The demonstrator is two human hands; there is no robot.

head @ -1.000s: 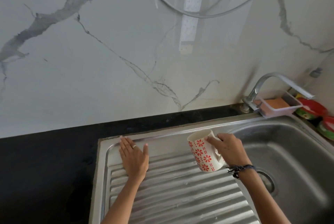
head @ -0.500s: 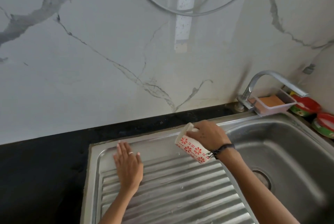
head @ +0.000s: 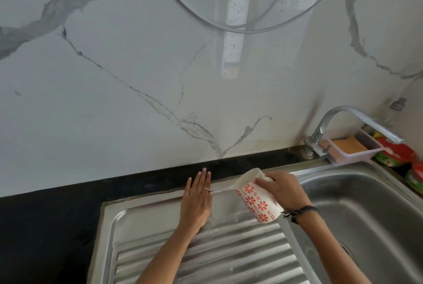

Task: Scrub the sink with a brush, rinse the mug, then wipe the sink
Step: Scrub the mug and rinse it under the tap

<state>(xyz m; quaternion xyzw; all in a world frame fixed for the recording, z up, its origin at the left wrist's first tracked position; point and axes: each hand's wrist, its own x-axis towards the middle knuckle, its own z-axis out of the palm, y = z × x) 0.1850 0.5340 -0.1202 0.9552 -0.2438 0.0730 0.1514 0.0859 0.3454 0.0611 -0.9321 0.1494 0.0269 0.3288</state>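
Observation:
A white mug (head: 256, 199) with red flower prints is tipped with its mouth toward the left and back, over the steel drainboard (head: 229, 258). My right hand (head: 283, 189) grips it from the right side, fingers curled round it near the rim. Water lies on the drainboard below the mug's mouth. My left hand (head: 196, 201) lies flat with straight fingers on the drainboard's back edge, fingertips reaching the black counter. The sink basin (head: 366, 210) is to the right. No brush is in view.
A chrome tap (head: 352, 118) arches over the basin's back corner. Behind it a clear tray holds an orange sponge (head: 349, 145). Red and green containers (head: 398, 153) stand at the far right. Black counter (head: 52, 222) runs left; a marble wall rises behind.
My right hand has tipped the mug from upright onto its side and carried it toward the back edge. My left hand slid right and back along the drainboard to the counter's edge.

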